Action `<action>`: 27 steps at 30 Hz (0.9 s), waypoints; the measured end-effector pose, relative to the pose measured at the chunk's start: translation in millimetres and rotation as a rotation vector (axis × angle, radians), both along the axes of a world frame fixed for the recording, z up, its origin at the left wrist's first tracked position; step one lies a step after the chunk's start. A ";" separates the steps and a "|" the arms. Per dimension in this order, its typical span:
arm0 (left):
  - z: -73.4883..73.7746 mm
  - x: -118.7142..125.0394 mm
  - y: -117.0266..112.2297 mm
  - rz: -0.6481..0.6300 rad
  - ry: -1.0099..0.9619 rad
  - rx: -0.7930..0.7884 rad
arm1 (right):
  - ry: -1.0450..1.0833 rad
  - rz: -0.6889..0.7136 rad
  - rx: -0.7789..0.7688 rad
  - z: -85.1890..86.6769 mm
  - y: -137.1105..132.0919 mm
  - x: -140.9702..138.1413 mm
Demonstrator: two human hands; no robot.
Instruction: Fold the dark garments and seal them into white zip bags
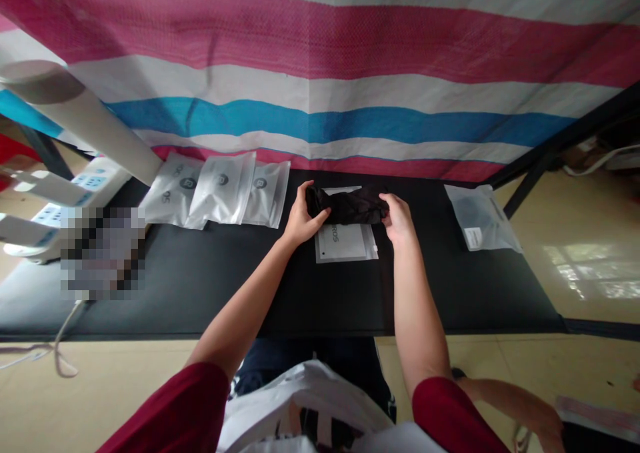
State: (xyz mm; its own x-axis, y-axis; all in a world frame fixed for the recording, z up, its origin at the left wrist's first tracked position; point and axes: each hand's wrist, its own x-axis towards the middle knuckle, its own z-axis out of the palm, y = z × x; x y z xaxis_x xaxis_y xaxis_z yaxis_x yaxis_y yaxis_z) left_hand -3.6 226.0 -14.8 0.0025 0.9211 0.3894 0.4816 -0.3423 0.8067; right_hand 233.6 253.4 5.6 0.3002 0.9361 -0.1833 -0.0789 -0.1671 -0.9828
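Left hand (pixel 300 216) and right hand (pixel 399 221) grip the ends of a rolled black cloth (pixel 346 206) above a flat frosted pouch (pixel 345 243); three packed pouches (pixel 220 189) lie left, a labelled pouch (pixel 480 218) right.

Blurred: pixelated rectangular patch (pixel 103 253) at far left, contents unreadable
Hidden: upper part of a clear plastic bag (pixel 345 243) under a black fabric bundle (pixel 346 206)
Cut off: another person's bare forearm (pixel 510 406), bottom right

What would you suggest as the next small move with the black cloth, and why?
I'd probably ease the black cloth into the clear bag: the left hand and right hand hold it bunched at the bag's far edge, and the packed bags alongside look already filled.
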 end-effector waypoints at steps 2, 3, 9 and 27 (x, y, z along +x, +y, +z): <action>-3.7 -1.3 2.2 0.021 -0.015 -0.014 | -0.048 -0.049 0.001 -1.3 0.2 3.3; -5.7 -1.8 3.3 0.023 -0.022 -0.012 | -0.068 -0.068 -0.001 -1.9 -0.1 4.8; -11.8 -3.7 7.7 0.155 -0.021 0.042 | -0.224 -0.156 0.036 -7.1 -2.5 13.5; 8.7 -1.6 -5.4 0.100 0.369 0.032 | 0.001 0.047 0.046 0.5 -3.1 20.9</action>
